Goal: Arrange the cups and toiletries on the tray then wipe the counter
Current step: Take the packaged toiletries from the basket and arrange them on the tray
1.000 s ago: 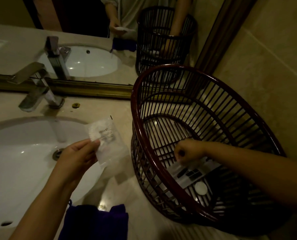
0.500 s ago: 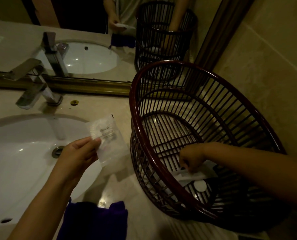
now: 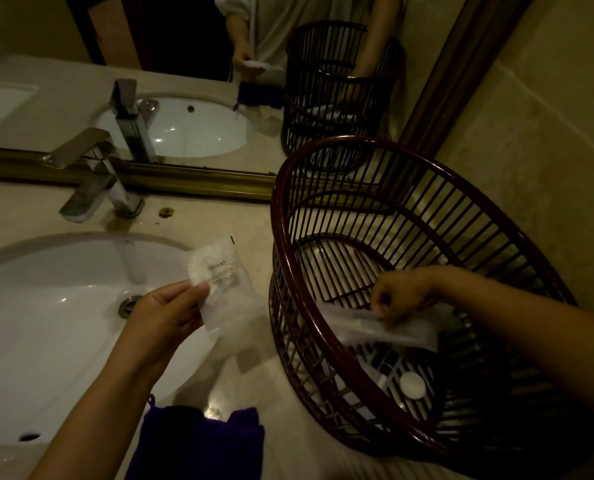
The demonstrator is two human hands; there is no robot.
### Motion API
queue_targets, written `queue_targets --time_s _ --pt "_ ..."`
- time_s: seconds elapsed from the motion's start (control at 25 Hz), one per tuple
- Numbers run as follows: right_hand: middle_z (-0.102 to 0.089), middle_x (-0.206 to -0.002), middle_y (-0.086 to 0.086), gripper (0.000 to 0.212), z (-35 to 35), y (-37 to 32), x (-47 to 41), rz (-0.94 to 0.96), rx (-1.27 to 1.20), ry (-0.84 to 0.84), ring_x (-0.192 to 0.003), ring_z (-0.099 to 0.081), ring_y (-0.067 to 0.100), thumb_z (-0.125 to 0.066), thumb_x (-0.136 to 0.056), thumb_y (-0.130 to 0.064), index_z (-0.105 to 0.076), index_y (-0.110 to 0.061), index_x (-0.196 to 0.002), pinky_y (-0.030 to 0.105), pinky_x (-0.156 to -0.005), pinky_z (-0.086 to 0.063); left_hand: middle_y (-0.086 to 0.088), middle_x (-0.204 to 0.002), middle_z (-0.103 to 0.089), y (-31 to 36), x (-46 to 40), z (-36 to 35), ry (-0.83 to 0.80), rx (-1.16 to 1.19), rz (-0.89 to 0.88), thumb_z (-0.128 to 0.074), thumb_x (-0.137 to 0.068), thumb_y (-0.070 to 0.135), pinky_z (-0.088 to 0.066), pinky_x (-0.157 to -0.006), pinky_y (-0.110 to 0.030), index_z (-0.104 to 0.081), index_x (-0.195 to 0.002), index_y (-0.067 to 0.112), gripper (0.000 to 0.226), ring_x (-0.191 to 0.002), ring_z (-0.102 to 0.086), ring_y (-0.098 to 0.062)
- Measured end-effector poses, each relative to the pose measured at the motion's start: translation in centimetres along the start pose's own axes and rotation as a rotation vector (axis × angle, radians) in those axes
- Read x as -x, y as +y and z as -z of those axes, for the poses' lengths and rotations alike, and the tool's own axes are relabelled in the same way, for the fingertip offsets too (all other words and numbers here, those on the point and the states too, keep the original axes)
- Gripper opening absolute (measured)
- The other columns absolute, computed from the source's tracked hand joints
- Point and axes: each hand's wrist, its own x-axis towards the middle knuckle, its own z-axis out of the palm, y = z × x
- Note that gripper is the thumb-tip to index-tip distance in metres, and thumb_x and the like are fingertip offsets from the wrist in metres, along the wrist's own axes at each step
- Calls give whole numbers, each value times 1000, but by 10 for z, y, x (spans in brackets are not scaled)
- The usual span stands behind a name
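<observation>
My left hand (image 3: 165,311) pinches a clear plastic toiletry packet (image 3: 221,282) and holds it upright above the counter, between the sink and the basket. My right hand (image 3: 401,294) reaches inside a dark red slatted basket (image 3: 288,202) and grips a long white sachet (image 3: 375,325), lifted off the basket floor. A small round white item (image 3: 412,385) lies at the basket bottom, with more dark packets half hidden under the sachet.
A white sink (image 3: 46,323) fills the left, with a chrome faucet (image 3: 91,174) behind it. A purple cloth (image 3: 198,445) lies at the counter's front edge. The mirror (image 3: 184,64) runs along the back; a tiled wall (image 3: 548,150) closes off the right.
My right hand closed on the white sachet at the basket bottom and raised it. The left hand has kept its packet almost still.
</observation>
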Motion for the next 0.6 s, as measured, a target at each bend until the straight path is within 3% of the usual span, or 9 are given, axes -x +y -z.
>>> queue_targets --time_s 0.24,0.32,0.4,0.48,0.6 --pt "-61 -64 -9 10 40 -18 64 229 -605 575 -60 -58 3 -66 -81 -12 -65 -18 -73 16 -56 -48 3 -79 -77 18 2 -9 1 -11 -65 -52 -88 12 -57 -57 -18 -69 -89 15 17 -77 -72 -13" --pt "-63 -71 -4 9 44 -42 78 328 -853 688 -63 -62 5 -65 -79 -7 -65 -15 -75 16 -54 -51 3 -79 -77 26 6 -11 -11 -14 -98 -51 -90 12 -56 -56 -17 -69 -86 15 19 -76 -72 -12" --pt "-67 -76 -1 9 47 -73 91 488 -1083 708 -67 -67 8 -66 -72 -7 -65 -14 -78 19 -55 -53 1 -82 -77 35 10 -15 -15 -21 -142 -51 -90 13 -55 -58 -17 -71 -84 16 21 -78 -72 -14" --pt "-72 -73 -3 23 48 -107 101 630 -1220 661 -69 -70 10 -67 -63 -9 -66 -13 -86 21 -55 -55 2 -82 -77 47 13 -18 -18 -6 -179 -53 -89 13 -56 -59 -18 -71 -84 17 19 -79 -72 -14" --pt "-73 -73 1 24 46 -151 98 667 -1192 636 -68 -70 13 -65 -72 0 -64 -8 -94 24 -57 -57 2 -79 -77 65 17 -22 -50 47 -239 -56 -86 14 -56 -59 -19 -71 -86 16 15 -76 -72 -14"
